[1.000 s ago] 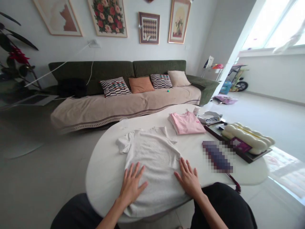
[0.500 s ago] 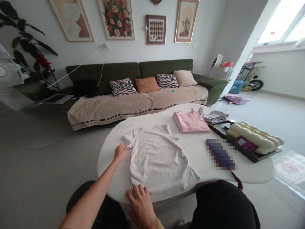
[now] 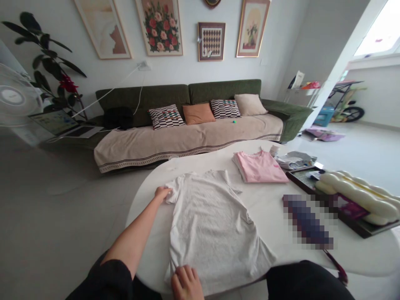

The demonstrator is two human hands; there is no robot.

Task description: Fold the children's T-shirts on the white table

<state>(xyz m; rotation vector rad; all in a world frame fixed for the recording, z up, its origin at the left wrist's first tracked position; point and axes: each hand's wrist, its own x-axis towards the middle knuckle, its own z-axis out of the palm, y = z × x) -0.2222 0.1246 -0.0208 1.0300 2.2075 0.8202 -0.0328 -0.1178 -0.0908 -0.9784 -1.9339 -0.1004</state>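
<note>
A white T-shirt (image 3: 209,221) lies spread over the white table, its neck end away from me and its hem near my knees. At its left sleeve is my left hand (image 3: 162,193), fingers closed on the sleeve's edge. My right hand (image 3: 186,284) is at the near left corner of the hem, with its fingers curled onto the cloth; the thumb is hidden. Beyond the shirt to the right rests a folded pink T-shirt (image 3: 261,167) on top of other folded cloth.
The rounded white table (image 3: 143,221) also carries a blurred-out dark item with a strap (image 3: 339,268), a dark tray (image 3: 300,179) with a puffy cream object (image 3: 359,196), and a silvery packet (image 3: 295,160). A green sofa (image 3: 162,93) stands behind. My knees flank the near edge.
My left hand has closed on the sleeve's edge. My right hand's fingers have curled in at the hem corner. The view has shifted slightly, and the shirt appears lower in it.
</note>
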